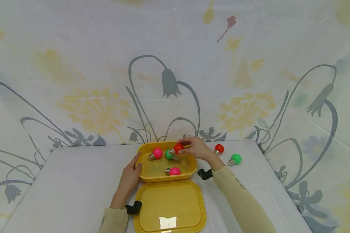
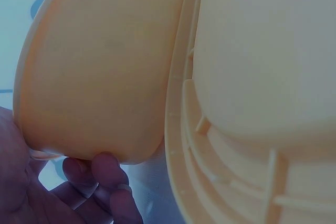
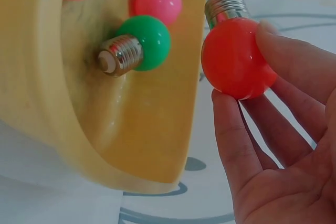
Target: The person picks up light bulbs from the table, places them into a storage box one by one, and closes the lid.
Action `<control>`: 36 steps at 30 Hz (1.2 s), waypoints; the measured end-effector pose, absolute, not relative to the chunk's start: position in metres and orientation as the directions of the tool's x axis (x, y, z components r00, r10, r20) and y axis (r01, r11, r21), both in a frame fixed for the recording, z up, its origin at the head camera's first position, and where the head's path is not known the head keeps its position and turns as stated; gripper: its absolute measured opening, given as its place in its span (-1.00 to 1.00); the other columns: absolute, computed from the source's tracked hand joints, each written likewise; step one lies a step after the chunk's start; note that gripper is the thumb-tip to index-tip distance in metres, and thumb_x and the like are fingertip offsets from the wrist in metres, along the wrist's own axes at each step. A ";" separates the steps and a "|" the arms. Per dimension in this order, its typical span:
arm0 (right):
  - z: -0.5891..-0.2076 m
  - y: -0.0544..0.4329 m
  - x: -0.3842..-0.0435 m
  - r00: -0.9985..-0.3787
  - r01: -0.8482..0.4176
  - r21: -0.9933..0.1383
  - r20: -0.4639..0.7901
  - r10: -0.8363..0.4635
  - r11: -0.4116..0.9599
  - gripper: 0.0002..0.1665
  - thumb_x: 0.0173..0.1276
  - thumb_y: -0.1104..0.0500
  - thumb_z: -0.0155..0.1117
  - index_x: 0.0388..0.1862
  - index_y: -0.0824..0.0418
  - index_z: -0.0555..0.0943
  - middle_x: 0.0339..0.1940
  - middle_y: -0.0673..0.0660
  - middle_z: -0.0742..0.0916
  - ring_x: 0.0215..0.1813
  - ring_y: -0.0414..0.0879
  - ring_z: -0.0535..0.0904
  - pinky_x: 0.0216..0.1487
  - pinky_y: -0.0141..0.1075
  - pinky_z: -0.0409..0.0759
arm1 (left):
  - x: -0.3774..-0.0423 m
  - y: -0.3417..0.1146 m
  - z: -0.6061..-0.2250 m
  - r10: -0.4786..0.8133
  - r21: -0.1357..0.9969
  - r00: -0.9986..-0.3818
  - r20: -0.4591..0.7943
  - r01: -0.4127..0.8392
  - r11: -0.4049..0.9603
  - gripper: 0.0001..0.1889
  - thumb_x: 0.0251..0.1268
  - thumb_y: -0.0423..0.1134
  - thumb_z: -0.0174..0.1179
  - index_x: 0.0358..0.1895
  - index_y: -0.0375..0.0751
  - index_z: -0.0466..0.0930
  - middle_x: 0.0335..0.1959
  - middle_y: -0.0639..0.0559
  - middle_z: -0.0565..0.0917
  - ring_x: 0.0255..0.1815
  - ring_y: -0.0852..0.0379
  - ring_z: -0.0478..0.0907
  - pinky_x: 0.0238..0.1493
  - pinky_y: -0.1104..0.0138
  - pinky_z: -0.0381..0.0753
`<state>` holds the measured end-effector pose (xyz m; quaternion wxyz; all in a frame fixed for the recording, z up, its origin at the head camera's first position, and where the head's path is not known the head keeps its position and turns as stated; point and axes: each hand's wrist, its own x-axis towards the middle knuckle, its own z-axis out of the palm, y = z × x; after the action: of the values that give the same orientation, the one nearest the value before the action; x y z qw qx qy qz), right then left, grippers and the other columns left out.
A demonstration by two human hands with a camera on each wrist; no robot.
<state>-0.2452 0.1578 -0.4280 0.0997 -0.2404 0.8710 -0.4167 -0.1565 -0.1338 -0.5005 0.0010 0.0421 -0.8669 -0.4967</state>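
Observation:
My right hand (image 1: 199,149) pinches a red light bulb (image 1: 179,148) between thumb and fingers, over the yellow tub (image 1: 153,169). In the right wrist view the red bulb (image 3: 236,59) has its metal screw base pointing up, beside the tub's rim. Inside the tub lie a green bulb (image 1: 168,154) and two pink bulbs, one at the back left (image 1: 157,153) and the other by the front wall (image 1: 175,171). My left hand (image 1: 129,176) grips the tub's left end; the left wrist view shows its fingers (image 2: 107,169) against the outer wall.
A yellow lid (image 1: 169,204) lies on the white table directly in front of the tub. To the right of the tub, another red bulb (image 1: 219,148) and a green bulb (image 1: 236,158) rest on the table. A patterned cloth backdrop (image 1: 169,106) rises behind the table's far edge.

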 end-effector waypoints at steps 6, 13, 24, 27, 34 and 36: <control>-0.426 0.154 -0.246 -0.861 -0.341 -0.768 0.024 -0.509 0.542 -0.59 0.26 0.23 0.45 0.10 0.20 0.69 -0.04 0.05 0.74 0.05 -0.02 0.63 0.16 -0.14 0.58 | -0.157 -0.134 -0.501 -0.074 0.860 -0.996 -0.042 -0.074 0.505 -0.45 0.56 -0.21 -0.05 0.56 0.05 0.22 0.50 -0.20 0.27 0.51 -0.22 0.16 0.44 -0.08 0.14; -0.428 0.150 -0.248 -0.854 -0.357 -0.756 0.027 -0.519 0.549 -0.60 0.28 0.20 0.45 0.11 0.17 0.69 -0.04 0.02 0.73 0.05 -0.04 0.62 0.18 -0.12 0.56 | -0.157 -0.134 -0.501 -0.074 0.862 -0.996 -0.040 -0.072 0.502 -0.46 0.56 -0.21 -0.05 0.55 0.04 0.22 0.50 -0.20 0.28 0.50 -0.22 0.16 0.44 -0.08 0.14; -0.428 0.142 -0.252 -0.834 -0.384 -0.743 0.024 -0.551 0.548 -0.60 0.27 0.20 0.45 0.11 0.18 0.69 -0.02 0.03 0.73 0.02 -0.06 0.60 0.13 -0.19 0.58 | -0.157 -0.134 -0.501 -0.073 0.862 -0.997 -0.038 -0.070 0.502 -0.46 0.56 -0.21 -0.05 0.55 0.03 0.22 0.50 -0.20 0.27 0.50 -0.22 0.16 0.45 -0.08 0.14; -0.428 0.140 -0.253 -0.830 -0.383 -0.749 0.022 -0.557 0.541 -0.59 0.27 0.21 0.46 0.11 0.18 0.69 -0.02 0.04 0.73 0.02 -0.06 0.60 0.12 -0.19 0.58 | -0.157 -0.134 -0.502 -0.074 0.861 -0.997 -0.032 -0.065 0.504 -0.46 0.56 -0.21 -0.05 0.55 0.03 0.23 0.50 -0.20 0.28 0.50 -0.22 0.17 0.45 -0.08 0.14; -0.429 0.135 -0.255 -0.829 -0.375 -0.749 0.007 -0.559 0.546 -0.58 0.25 0.21 0.47 0.11 0.19 0.69 -0.03 0.05 0.74 0.00 -0.06 0.59 0.11 -0.21 0.58 | -0.158 -0.134 -0.504 -0.080 0.859 -0.996 -0.039 -0.074 0.506 -0.46 0.55 -0.20 -0.05 0.55 0.04 0.23 0.50 -0.19 0.27 0.50 -0.23 0.17 0.44 -0.08 0.14; -0.428 0.133 -0.255 -0.827 -0.375 -0.748 0.003 -0.562 0.548 -0.58 0.25 0.22 0.46 0.11 0.19 0.69 -0.03 0.05 0.74 -0.01 -0.06 0.59 0.11 -0.21 0.58 | -0.158 -0.134 -0.504 -0.078 0.860 -0.996 -0.041 -0.075 0.504 -0.45 0.55 -0.20 -0.05 0.55 0.04 0.22 0.50 -0.20 0.27 0.50 -0.23 0.17 0.44 -0.08 0.14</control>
<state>-0.2555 0.1331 -0.4279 0.1193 -0.2685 0.8717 -0.3922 -0.1585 -0.1340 -0.5037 0.0014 0.0442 -0.8672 -0.4960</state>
